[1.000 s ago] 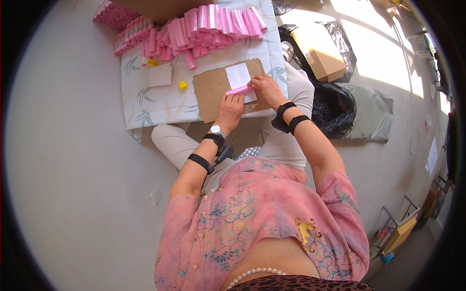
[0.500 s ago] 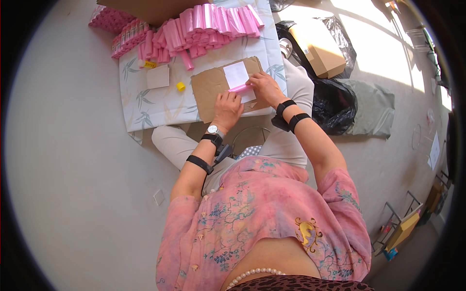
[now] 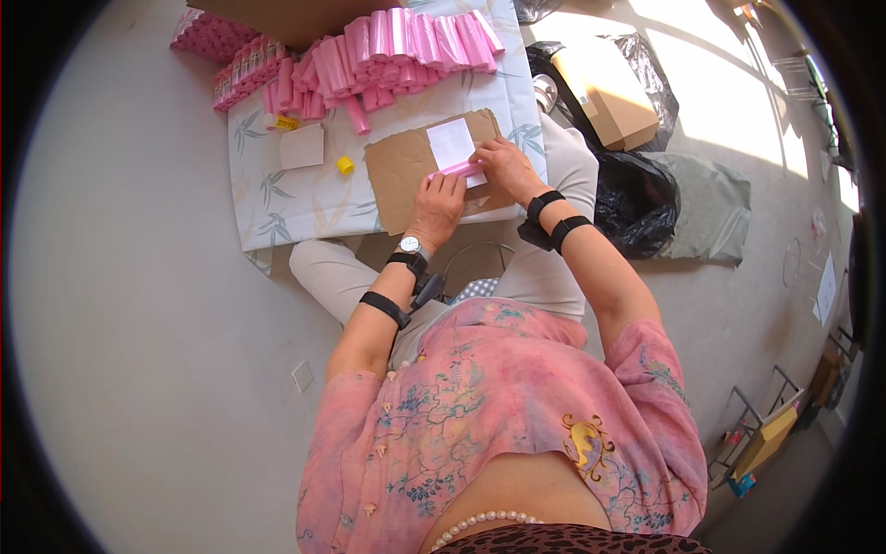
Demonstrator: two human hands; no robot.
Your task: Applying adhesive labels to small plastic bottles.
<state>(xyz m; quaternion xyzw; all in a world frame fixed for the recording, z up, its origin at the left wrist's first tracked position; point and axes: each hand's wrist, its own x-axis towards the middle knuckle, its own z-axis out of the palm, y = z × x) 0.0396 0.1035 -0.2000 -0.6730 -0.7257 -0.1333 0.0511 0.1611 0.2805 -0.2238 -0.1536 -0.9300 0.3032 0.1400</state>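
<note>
A thin pink plastic roll (image 3: 454,171) lies across a white paper sheet (image 3: 450,143), which rests on a piece of brown cardboard (image 3: 392,175) near the table's front edge. At the roll's left end, the curled fingers of my left hand (image 3: 437,205) press on it. My right hand (image 3: 508,168) grips its other end, thumb and fingers closed. Part of the sheet is covered by the roll and my hands. Beyond the cardboard, a large heap of similar pink rolls (image 3: 397,46) is piled up.
Left of the cardboard are a yellow cap (image 3: 345,165), a stack of pale paper pieces (image 3: 302,147) and a small yellow-labelled container (image 3: 285,122). A brown carton (image 3: 604,97) and black plastic bags (image 3: 632,203) lie on the floor at right.
My left hand has shifted slightly right along the roll, its fingers now more bunched. My right hand has hardly moved.
</note>
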